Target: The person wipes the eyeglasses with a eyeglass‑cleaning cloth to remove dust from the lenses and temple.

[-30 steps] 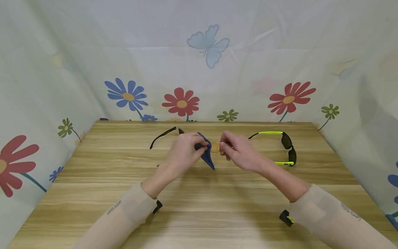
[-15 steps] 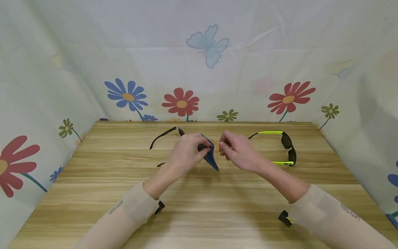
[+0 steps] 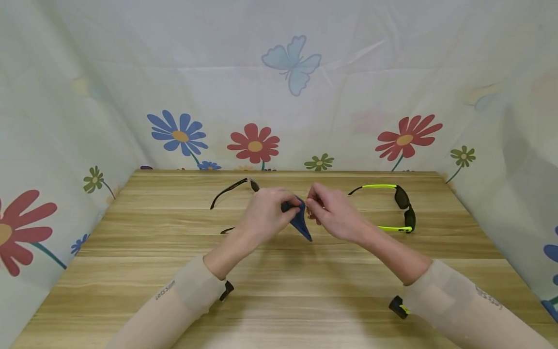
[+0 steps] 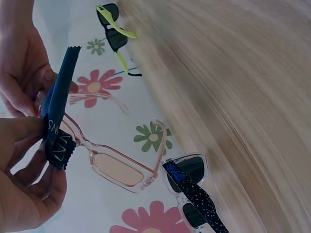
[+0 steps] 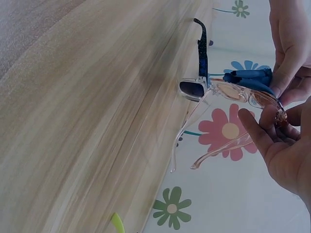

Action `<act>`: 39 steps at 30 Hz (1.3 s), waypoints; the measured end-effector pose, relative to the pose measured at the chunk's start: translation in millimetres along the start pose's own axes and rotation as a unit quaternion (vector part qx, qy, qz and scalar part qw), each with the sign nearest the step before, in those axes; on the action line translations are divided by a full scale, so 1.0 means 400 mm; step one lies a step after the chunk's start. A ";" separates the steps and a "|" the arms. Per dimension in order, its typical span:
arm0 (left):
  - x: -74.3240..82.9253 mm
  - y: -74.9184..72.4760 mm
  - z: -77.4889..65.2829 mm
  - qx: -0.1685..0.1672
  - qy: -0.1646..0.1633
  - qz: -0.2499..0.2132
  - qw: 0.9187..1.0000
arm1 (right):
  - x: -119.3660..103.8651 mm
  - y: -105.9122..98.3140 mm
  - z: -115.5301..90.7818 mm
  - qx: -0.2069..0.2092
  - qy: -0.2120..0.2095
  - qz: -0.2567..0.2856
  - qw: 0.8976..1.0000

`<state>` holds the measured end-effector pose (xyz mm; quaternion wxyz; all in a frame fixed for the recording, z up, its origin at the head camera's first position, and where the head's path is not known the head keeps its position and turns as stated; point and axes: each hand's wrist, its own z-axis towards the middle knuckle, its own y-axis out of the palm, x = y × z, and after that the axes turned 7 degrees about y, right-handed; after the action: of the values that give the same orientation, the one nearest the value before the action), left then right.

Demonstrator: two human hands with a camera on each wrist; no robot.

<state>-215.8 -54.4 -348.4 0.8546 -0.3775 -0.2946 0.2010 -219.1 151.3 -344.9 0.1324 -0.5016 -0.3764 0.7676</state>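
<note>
My left hand (image 3: 267, 213) pinches a dark blue lens cloth (image 3: 301, 225) between thumb and fingers. In the left wrist view the cloth (image 4: 62, 92) has zigzag edges and pale lettering, and is folded over one lens of a pair of glasses. These glasses (image 4: 116, 170) have a clear pinkish frame and peach-tinted lenses, held up off the table with both temples unfolded. Near the hinge at one end, my right hand (image 3: 335, 213) grips the frame, as the right wrist view shows at the glasses (image 5: 232, 91). Cloth and hands hide most of them in the head view.
On the wooden table (image 3: 279, 310), sunglasses with neon yellow temples (image 3: 407, 208) lie at the right. Clear-framed sunglasses with dark speckled temples (image 3: 228, 190) lie at the left, partly behind my left hand. A flowered curtain (image 3: 348, 87) encloses the back and sides.
My left hand and the cloth have shifted rightward, closer to my right hand. The peach lens seen between the hands is now covered in the head view. My right hand stays nearly still.
</note>
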 end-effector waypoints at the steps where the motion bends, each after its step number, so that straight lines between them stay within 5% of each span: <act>1: -0.002 0.000 0.000 -0.001 -0.002 0.002 1.000 | 0.001 0.000 -0.001 0.000 -0.001 0.004 1.000; 11: -0.019 -0.005 -0.002 -0.016 -0.037 0.013 0.999 | 0.002 -0.007 -0.008 0.000 -0.001 0.045 0.999; 22: -0.001 -0.006 0.002 -0.017 -0.020 -0.006 1.000 | 0.000 -0.012 -0.008 0.000 0.003 0.024 1.000; 39: 0.007 -0.008 0.003 -0.007 0.001 -0.021 1.000 | 0.014 -0.009 -0.004 -0.022 0.019 0.094 0.995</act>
<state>-214.0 -54.1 -344.4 0.8559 -0.3778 -0.3034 0.1805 -220.9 157.6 -346.3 0.0556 -0.5516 -0.3414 0.7590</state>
